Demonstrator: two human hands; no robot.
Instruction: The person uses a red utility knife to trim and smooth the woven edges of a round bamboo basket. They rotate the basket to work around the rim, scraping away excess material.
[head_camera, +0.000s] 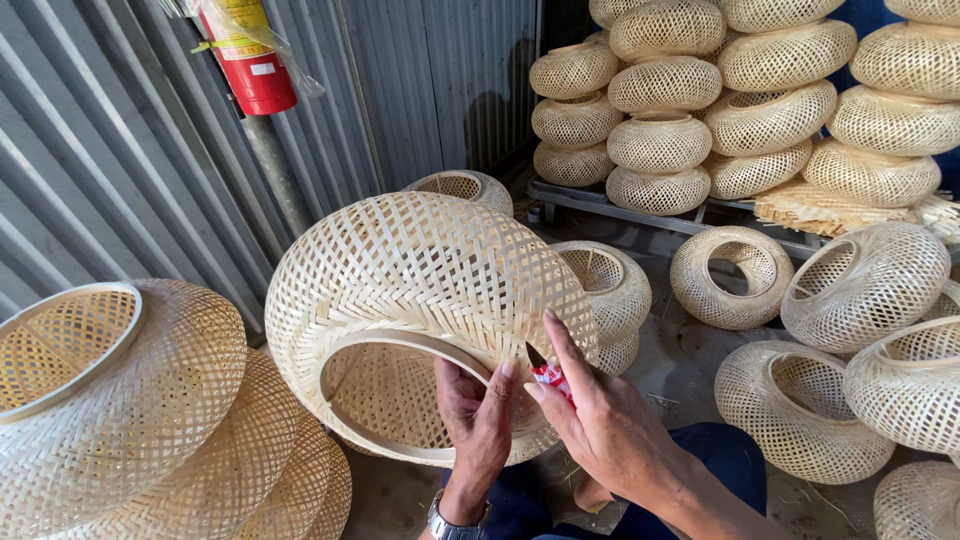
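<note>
Basket (420, 290), one, woven, gripped by left hand (480, 420); right hand (600, 425) pinches red knife (550, 378).

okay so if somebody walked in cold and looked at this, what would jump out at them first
First, the big woven bamboo shade at centre, gripped at its rim by the left hand while the right hand presses a small red-handled tool against the weave. Next, the stacked shades on a low rack at upper right, and the red fire extinguisher on the corrugated wall, upper left.

yellow and white labels (244, 40) on red fire extinguisher (250, 60), upper left against corrugated wall, under clear plastic wrap
</note>
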